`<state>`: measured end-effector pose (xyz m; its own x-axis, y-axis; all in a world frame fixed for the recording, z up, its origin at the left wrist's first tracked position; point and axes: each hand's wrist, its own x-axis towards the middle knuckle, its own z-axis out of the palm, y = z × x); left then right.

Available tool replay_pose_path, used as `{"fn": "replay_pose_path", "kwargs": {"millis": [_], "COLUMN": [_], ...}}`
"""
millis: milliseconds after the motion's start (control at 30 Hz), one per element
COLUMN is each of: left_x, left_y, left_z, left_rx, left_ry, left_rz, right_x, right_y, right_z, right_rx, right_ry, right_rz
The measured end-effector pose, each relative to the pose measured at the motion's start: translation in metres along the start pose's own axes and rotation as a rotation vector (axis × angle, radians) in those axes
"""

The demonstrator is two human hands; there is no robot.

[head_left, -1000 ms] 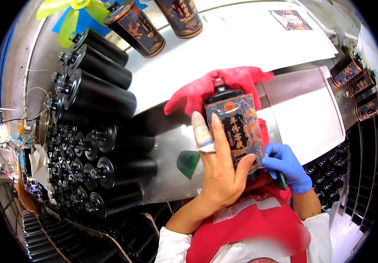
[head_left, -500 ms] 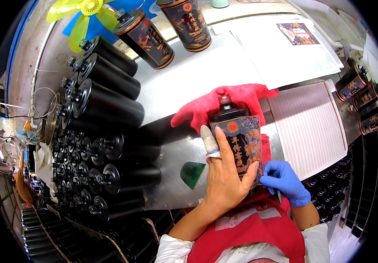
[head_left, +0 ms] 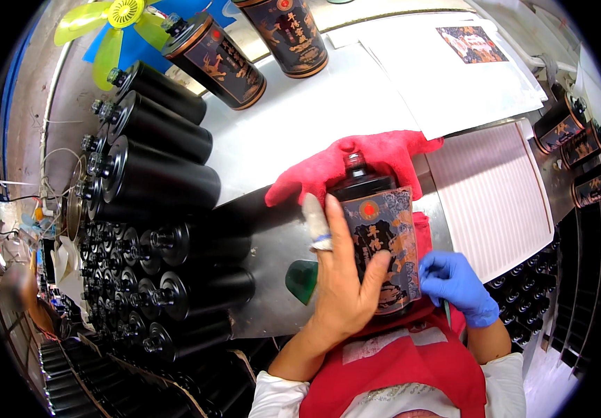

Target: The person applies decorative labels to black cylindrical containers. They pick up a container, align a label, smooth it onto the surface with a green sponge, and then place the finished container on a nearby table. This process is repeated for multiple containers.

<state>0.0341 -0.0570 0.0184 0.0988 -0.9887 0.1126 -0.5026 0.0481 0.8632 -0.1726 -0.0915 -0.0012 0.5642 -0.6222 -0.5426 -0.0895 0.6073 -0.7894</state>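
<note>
A black bottle [head_left: 363, 182] lies on a red cloth [head_left: 300, 174], neck pointing away from me. A dark patterned label sheet [head_left: 391, 261] covers its upper side. My left hand [head_left: 346, 282] rests flat along the label's left part, fingers stretched out; a whitish cover and a blue band are on one finger. Just right of the label, apart from it, my right hand [head_left: 457, 287] in a blue glove is closed in a pinch. A thin green edge shows below its fingers. On the metal table, left of my left hand, lies a green scraper-like plate [head_left: 302, 281].
Plain black bottles [head_left: 164, 174] crowd the left side. Two labelled bottles [head_left: 283, 38] stand at the back beside a yellow-green fan [head_left: 123, 14]. White sheets [head_left: 454, 90] and a striped white pad [head_left: 492, 195] lie to the right, with more labelled bottles [head_left: 562, 125] beyond.
My left hand has shifted left across the label, its thumb now higher on it. My right hand has moved slightly right, off the label's edge. The view has shifted slightly.
</note>
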Motion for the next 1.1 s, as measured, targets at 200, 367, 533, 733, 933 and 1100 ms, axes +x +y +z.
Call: {"fn": "replay_pose_path", "kwargs": {"millis": [200,367,533,733,933,1100], "left_x": [0.028,0.033,0.035,0.037,0.038,0.042], "left_y": [-0.004,-0.006,-0.008,-0.009,-0.008,-0.002], "left_z": [0.006,0.006,0.006,0.007,0.007,0.002], "left_rx": [0.028,0.0,0.004,0.017,-0.017,-0.067], "left_ry": [0.119,0.113,0.13,0.156,0.189,0.157], "left_rz": [0.009,0.005,-0.006,0.008,-0.023,-0.028], "right_x": [0.044,0.064,0.07,0.075,0.074,0.079], "right_y": [-0.052,-0.06,-0.056,-0.052,-0.052,-0.048], "right_z": [0.018,0.029,0.029,0.03,0.037,0.028], "right_rx": [0.045,0.089,0.111,0.209,0.277,0.219], "right_ry": [0.181,0.211,0.261,0.271,0.35,0.319], "right_rz": [-0.193,-0.287,-0.296,-0.371,-0.487,-0.442]}}
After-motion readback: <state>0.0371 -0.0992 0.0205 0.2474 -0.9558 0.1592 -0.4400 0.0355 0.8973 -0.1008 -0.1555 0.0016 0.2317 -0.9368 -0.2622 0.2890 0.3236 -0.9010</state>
